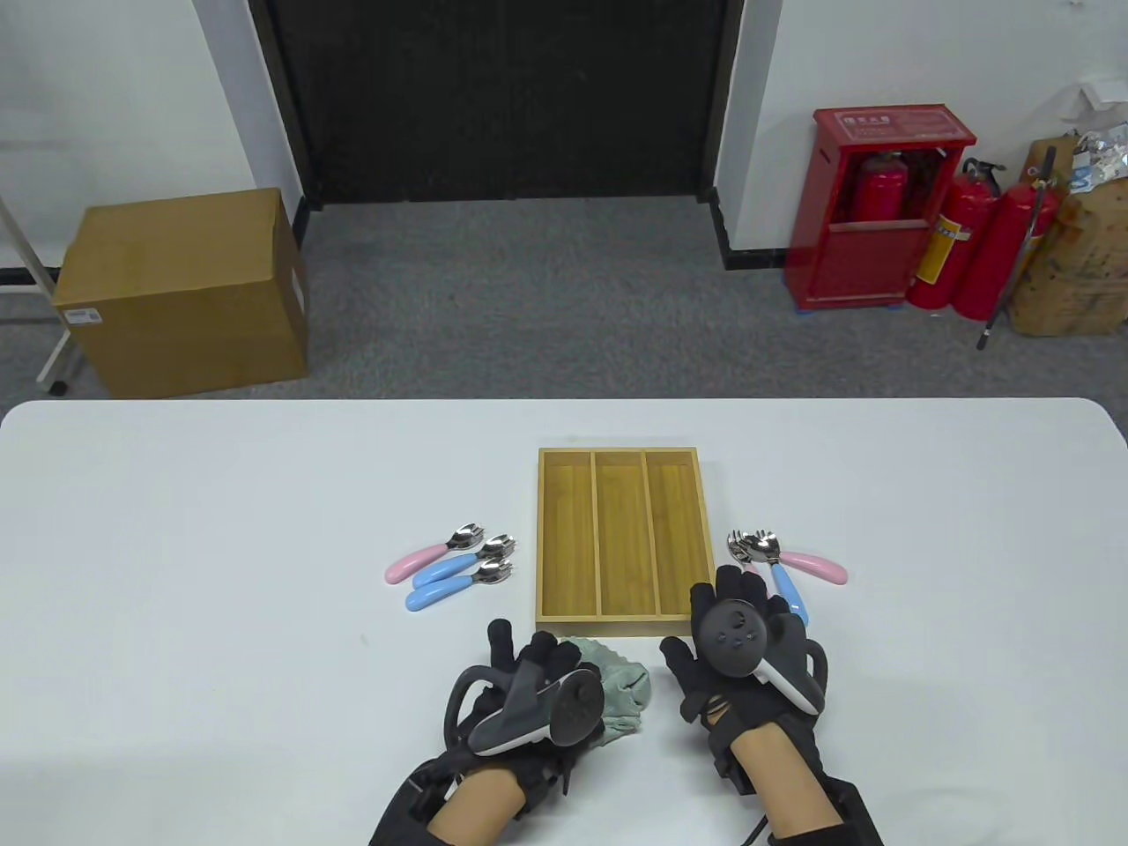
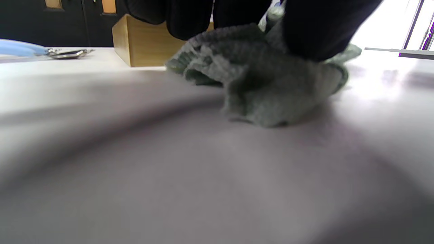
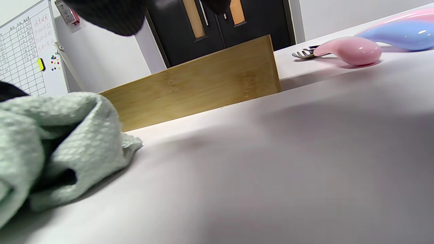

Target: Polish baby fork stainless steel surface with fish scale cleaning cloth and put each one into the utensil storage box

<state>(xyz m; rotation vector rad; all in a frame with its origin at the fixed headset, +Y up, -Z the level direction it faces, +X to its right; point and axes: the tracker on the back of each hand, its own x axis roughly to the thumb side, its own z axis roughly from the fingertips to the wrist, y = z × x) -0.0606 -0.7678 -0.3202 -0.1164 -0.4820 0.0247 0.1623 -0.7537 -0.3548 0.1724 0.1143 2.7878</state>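
Both hands sit nearest: the left hand [image 1: 529,683] grips the green cloth [image 1: 621,683] just before the storage box [image 1: 622,542]; the right hand [image 1: 745,652] lies spread right of it, touching the forks [image 1: 775,560]. Left wrist view: fingers [image 2: 312,27] pinch the cloth [image 2: 264,78] on the desk [image 2: 169,169]. Right wrist view: a pink-handled fork [image 3: 349,51] lies beyond the box [image 3: 196,91].

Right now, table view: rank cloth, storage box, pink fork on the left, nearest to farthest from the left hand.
1. cloth, under the left hand fingers.
2. storage box, just beyond, slightly right.
3. pink fork, farther up on the left.
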